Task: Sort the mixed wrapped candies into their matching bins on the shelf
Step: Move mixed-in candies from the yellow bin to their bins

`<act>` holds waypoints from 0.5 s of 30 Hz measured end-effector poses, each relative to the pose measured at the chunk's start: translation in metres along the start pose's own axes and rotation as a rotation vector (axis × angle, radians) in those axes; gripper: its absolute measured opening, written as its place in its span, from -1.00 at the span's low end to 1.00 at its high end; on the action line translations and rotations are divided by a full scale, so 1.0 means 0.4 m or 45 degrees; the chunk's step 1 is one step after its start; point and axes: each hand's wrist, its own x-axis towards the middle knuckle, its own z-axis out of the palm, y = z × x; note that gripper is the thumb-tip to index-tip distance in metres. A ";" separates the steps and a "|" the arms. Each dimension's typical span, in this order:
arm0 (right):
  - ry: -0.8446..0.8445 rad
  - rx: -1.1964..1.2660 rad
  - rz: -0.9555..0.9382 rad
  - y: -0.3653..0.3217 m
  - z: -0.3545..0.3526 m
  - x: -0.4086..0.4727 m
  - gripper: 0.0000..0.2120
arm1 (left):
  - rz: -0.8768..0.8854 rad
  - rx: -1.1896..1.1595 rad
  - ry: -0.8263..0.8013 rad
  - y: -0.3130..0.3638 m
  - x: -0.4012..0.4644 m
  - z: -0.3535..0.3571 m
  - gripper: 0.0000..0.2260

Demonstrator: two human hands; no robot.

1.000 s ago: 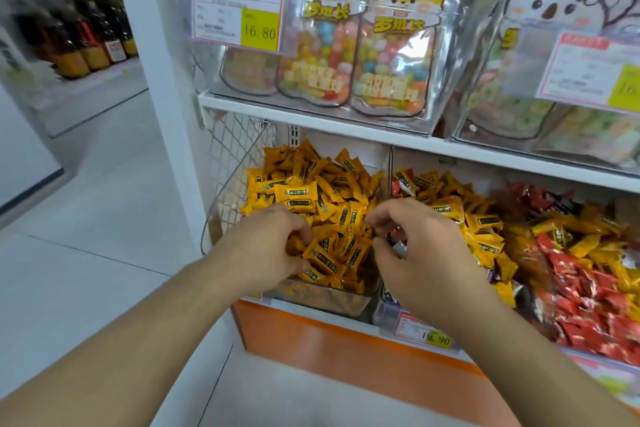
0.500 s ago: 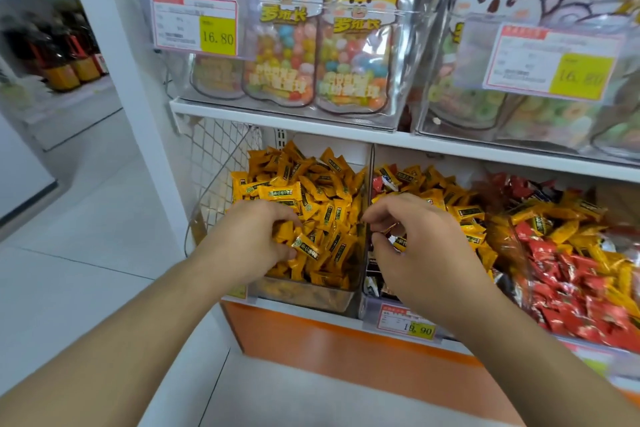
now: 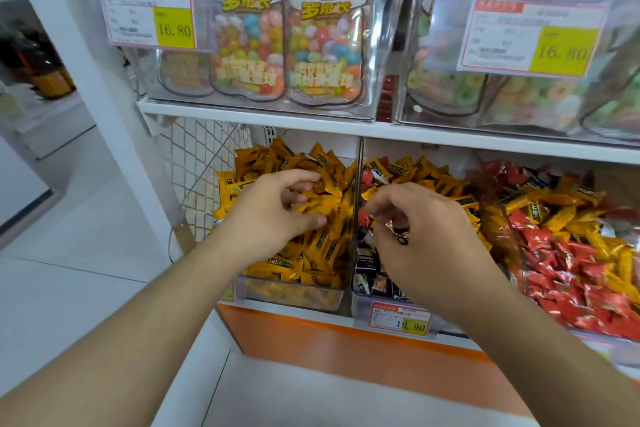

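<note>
Three clear bins stand on the lower shelf. The left bin holds only yellow wrapped candies. My left hand is in this heap, with fingers and thumb curled round a few yellow candies. The middle bin holds a mix of yellow, dark and red candies. Over its front part my right hand pinches a small yellow-and-black candy at its fingertips. The right bin holds red candies mixed with yellow ones.
A clear divider separates the left and middle bins. The shelf board above carries clear boxes of bagged sweets with price tags. A wire grid closes the left side. A price tag hangs below the middle bin.
My left hand has reached up and deeper into the yellow heap and curled round candies. My right hand has stayed over the middle bin, pinching at candies there. The shelf now looks closer.
</note>
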 end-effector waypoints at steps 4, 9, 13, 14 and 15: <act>-0.007 0.020 0.013 0.002 -0.005 0.000 -0.79 | 0.005 -0.003 0.017 -0.025 -0.020 -0.036 -0.52; -0.012 -0.001 0.008 -0.008 -0.001 -0.001 -0.79 | -0.076 0.329 0.116 -0.070 -0.058 -0.073 -0.74; -0.025 -0.005 0.016 -0.010 0.006 -0.004 -0.80 | -0.135 0.614 -0.089 -0.091 -0.074 -0.055 -0.67; -0.027 -0.007 0.017 -0.011 0.007 -0.005 -0.81 | -0.128 0.604 -0.093 -0.095 -0.071 -0.052 -0.67; -0.030 -0.010 0.017 -0.012 0.008 -0.006 -0.80 | -0.131 0.567 -0.081 -0.097 -0.069 -0.049 -0.69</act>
